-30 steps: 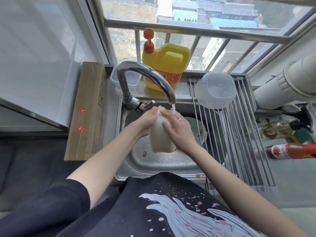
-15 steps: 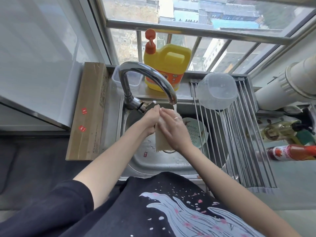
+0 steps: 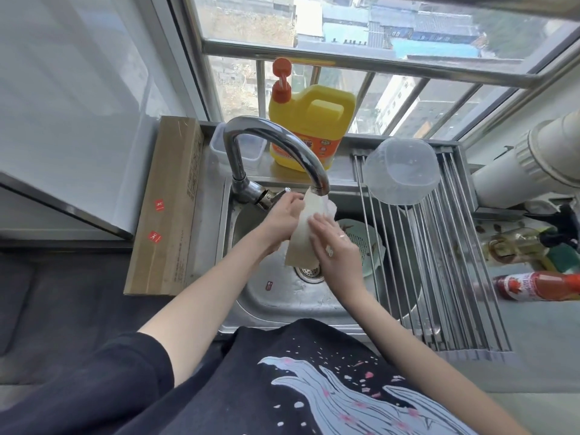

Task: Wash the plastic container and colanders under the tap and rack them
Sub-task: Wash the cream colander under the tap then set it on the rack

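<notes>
Under the tap spout (image 3: 320, 186) my left hand (image 3: 284, 215) grips the left edge of a cream plastic colander (image 3: 315, 205), which stands on edge above the sink (image 3: 282, 296). My right hand (image 3: 335, 246) lies against the colander's right face with its fingers fairly straight. A pale green colander (image 3: 364, 243) leans in the sink's right side, partly hidden behind my right hand. A clear plastic container (image 3: 401, 171) rests upside down at the far end of the roll-up rack (image 3: 439, 262).
A yellow detergent jug (image 3: 310, 127) and a small clear tub (image 3: 219, 146) stand behind the tap. A long cardboard box (image 3: 169, 202) lies left of the sink. Bottles, one of them red sauce (image 3: 533, 285), and a white pipe (image 3: 533, 164) sit to the right.
The cream colander has been turned and lifted closer to the spout. My right hand has slid down its face, while my left hand stays on its left edge.
</notes>
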A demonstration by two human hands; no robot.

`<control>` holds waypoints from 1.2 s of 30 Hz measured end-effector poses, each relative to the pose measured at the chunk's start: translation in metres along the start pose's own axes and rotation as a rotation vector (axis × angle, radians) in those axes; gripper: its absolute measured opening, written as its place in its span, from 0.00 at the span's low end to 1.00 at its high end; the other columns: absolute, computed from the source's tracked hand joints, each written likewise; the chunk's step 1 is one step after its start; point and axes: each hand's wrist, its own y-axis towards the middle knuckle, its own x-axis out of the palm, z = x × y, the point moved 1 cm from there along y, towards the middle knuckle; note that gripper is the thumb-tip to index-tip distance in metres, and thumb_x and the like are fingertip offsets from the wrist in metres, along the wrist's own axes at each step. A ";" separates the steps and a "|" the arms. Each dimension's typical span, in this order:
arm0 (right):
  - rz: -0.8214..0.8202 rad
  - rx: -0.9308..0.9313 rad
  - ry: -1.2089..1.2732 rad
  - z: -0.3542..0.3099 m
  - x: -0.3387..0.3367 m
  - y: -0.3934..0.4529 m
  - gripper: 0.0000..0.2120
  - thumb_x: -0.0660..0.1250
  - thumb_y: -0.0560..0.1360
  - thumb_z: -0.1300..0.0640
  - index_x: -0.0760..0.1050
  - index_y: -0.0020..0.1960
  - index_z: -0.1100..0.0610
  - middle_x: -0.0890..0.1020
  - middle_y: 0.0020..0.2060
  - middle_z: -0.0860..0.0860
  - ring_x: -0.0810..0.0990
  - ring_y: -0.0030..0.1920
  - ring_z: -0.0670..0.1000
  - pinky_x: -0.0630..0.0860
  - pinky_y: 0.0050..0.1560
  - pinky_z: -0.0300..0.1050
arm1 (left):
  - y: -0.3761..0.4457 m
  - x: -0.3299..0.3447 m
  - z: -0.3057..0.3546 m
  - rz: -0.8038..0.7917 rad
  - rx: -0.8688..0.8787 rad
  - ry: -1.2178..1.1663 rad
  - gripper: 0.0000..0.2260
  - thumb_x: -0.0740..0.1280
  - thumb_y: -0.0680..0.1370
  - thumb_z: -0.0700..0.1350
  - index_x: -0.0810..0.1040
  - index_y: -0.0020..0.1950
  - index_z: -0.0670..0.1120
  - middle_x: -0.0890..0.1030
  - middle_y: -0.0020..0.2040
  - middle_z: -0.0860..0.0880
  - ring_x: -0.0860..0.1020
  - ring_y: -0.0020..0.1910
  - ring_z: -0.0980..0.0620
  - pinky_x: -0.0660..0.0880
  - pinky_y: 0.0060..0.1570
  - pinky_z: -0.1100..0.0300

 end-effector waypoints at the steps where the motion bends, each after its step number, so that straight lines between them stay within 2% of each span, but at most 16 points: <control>1: 0.115 0.160 0.141 0.003 -0.009 -0.002 0.09 0.65 0.78 0.57 0.80 0.56 0.53 0.83 0.53 0.49 0.81 0.56 0.50 0.75 0.59 0.45 | 0.000 0.000 -0.005 -0.061 0.042 0.086 0.17 0.61 0.79 0.36 0.69 0.67 0.46 0.77 0.57 0.45 0.76 0.52 0.47 0.74 0.47 0.58; 2: 0.234 0.347 0.288 0.002 -0.017 -0.002 0.05 0.65 0.78 0.57 0.79 0.52 0.52 0.84 0.46 0.51 0.83 0.46 0.50 0.80 0.50 0.49 | -0.001 0.000 -0.009 -0.116 0.047 0.139 0.23 0.60 0.80 0.38 0.61 0.74 0.48 0.75 0.58 0.46 0.74 0.52 0.48 0.71 0.49 0.58; 4: 0.359 0.686 0.478 0.004 -0.026 0.006 0.07 0.64 0.78 0.54 0.72 0.55 0.55 0.80 0.41 0.52 0.80 0.38 0.48 0.81 0.45 0.50 | -0.009 0.004 -0.012 -0.217 -0.011 0.105 0.28 0.58 0.80 0.40 0.52 0.78 0.51 0.74 0.49 0.45 0.71 0.40 0.50 0.70 0.37 0.61; 7: 0.085 0.908 0.514 0.006 -0.026 0.016 0.27 0.65 0.76 0.46 0.62 0.69 0.58 0.74 0.54 0.48 0.75 0.52 0.48 0.75 0.57 0.50 | -0.020 0.007 -0.015 -0.336 -0.083 -0.070 0.25 0.60 0.77 0.34 0.65 0.72 0.52 0.81 0.51 0.48 0.77 0.39 0.56 0.72 0.31 0.66; 9: -0.028 0.810 0.473 0.002 -0.016 0.014 0.30 0.65 0.76 0.47 0.59 0.73 0.56 0.73 0.62 0.49 0.74 0.59 0.49 0.74 0.57 0.47 | -0.025 0.004 -0.015 -0.360 -0.118 -0.245 0.25 0.60 0.71 0.32 0.74 0.65 0.51 0.81 0.53 0.49 0.79 0.43 0.57 0.75 0.35 0.66; 11: -0.043 0.651 0.365 -0.001 -0.006 0.004 0.29 0.66 0.76 0.50 0.60 0.73 0.54 0.75 0.62 0.51 0.75 0.59 0.51 0.74 0.57 0.47 | -0.030 0.002 -0.008 -0.392 -0.166 -0.409 0.26 0.58 0.67 0.35 0.73 0.65 0.47 0.80 0.53 0.47 0.79 0.43 0.55 0.75 0.36 0.65; 14: -0.042 0.464 0.199 -0.006 0.005 -0.013 0.34 0.67 0.76 0.53 0.55 0.76 0.56 0.73 0.66 0.52 0.72 0.64 0.51 0.68 0.58 0.38 | -0.032 0.005 0.003 -0.375 -0.229 -0.424 0.19 0.50 0.79 0.46 0.75 0.62 0.46 0.82 0.47 0.49 0.80 0.42 0.53 0.76 0.38 0.62; 16: -0.061 0.345 0.115 -0.004 0.009 -0.022 0.37 0.67 0.76 0.53 0.51 0.77 0.58 0.65 0.73 0.52 0.65 0.70 0.50 0.63 0.67 0.38 | -0.028 0.009 0.000 -0.186 -0.229 -0.262 0.24 0.47 0.82 0.57 0.78 0.61 0.48 0.83 0.52 0.49 0.80 0.49 0.51 0.77 0.45 0.59; 18: -0.061 0.263 0.095 -0.002 0.008 -0.029 0.35 0.66 0.76 0.50 0.53 0.76 0.59 0.63 0.74 0.53 0.62 0.73 0.50 0.62 0.71 0.48 | -0.023 0.010 -0.007 0.062 -0.160 -0.096 0.24 0.50 0.80 0.61 0.80 0.56 0.48 0.83 0.53 0.46 0.80 0.51 0.47 0.76 0.51 0.51; 20: 0.001 0.192 0.053 -0.001 -0.002 -0.032 0.31 0.60 0.78 0.46 0.57 0.75 0.60 0.63 0.73 0.54 0.61 0.73 0.49 0.60 0.72 0.49 | -0.021 0.009 -0.014 0.119 -0.068 -0.054 0.24 0.53 0.80 0.60 0.81 0.51 0.45 0.82 0.47 0.44 0.79 0.46 0.47 0.74 0.48 0.50; 22: 0.031 0.018 -0.118 -0.002 -0.015 -0.027 0.29 0.55 0.78 0.49 0.57 0.75 0.62 0.61 0.74 0.56 0.57 0.75 0.49 0.54 0.74 0.47 | -0.024 0.008 -0.014 0.112 -0.035 -0.070 0.23 0.53 0.82 0.57 0.80 0.48 0.42 0.80 0.43 0.44 0.76 0.42 0.49 0.71 0.43 0.55; 25: -0.133 -0.284 -0.505 -0.006 -0.011 -0.021 0.27 0.50 0.80 0.49 0.56 0.76 0.59 0.62 0.74 0.53 0.59 0.75 0.51 0.51 0.74 0.52 | -0.026 0.014 -0.007 0.108 -0.023 -0.075 0.20 0.53 0.83 0.54 0.77 0.40 0.46 0.78 0.35 0.47 0.74 0.35 0.51 0.69 0.35 0.61; 28: -0.151 -0.068 -0.586 -0.010 0.000 -0.006 0.25 0.39 0.81 0.46 0.53 0.77 0.50 0.62 0.75 0.47 0.59 0.75 0.50 0.47 0.72 0.58 | -0.026 0.016 -0.004 0.184 0.023 -0.047 0.20 0.53 0.83 0.52 0.74 0.35 0.47 0.76 0.31 0.51 0.72 0.30 0.56 0.68 0.32 0.62; 30: -0.140 0.249 -0.426 -0.009 0.004 0.018 0.25 0.41 0.81 0.49 0.48 0.78 0.52 0.60 0.75 0.47 0.55 0.76 0.48 0.42 0.73 0.58 | -0.028 0.017 -0.005 0.188 0.088 0.046 0.21 0.53 0.83 0.51 0.75 0.38 0.42 0.75 0.33 0.47 0.71 0.32 0.51 0.66 0.35 0.58; 32: -0.179 0.429 -0.345 -0.010 0.007 0.040 0.25 0.43 0.81 0.50 0.51 0.78 0.52 0.60 0.75 0.46 0.52 0.76 0.46 0.37 0.72 0.63 | -0.031 0.019 -0.007 0.204 0.096 0.078 0.21 0.52 0.83 0.51 0.74 0.37 0.43 0.74 0.32 0.47 0.70 0.32 0.51 0.65 0.35 0.56; 36: -0.208 0.376 -0.460 -0.032 0.017 0.035 0.24 0.43 0.82 0.47 0.57 0.76 0.51 0.58 0.76 0.44 0.45 0.77 0.46 0.31 0.68 0.68 | -0.024 0.005 -0.009 0.303 0.082 0.120 0.21 0.54 0.83 0.52 0.71 0.35 0.42 0.71 0.31 0.45 0.68 0.32 0.51 0.64 0.36 0.56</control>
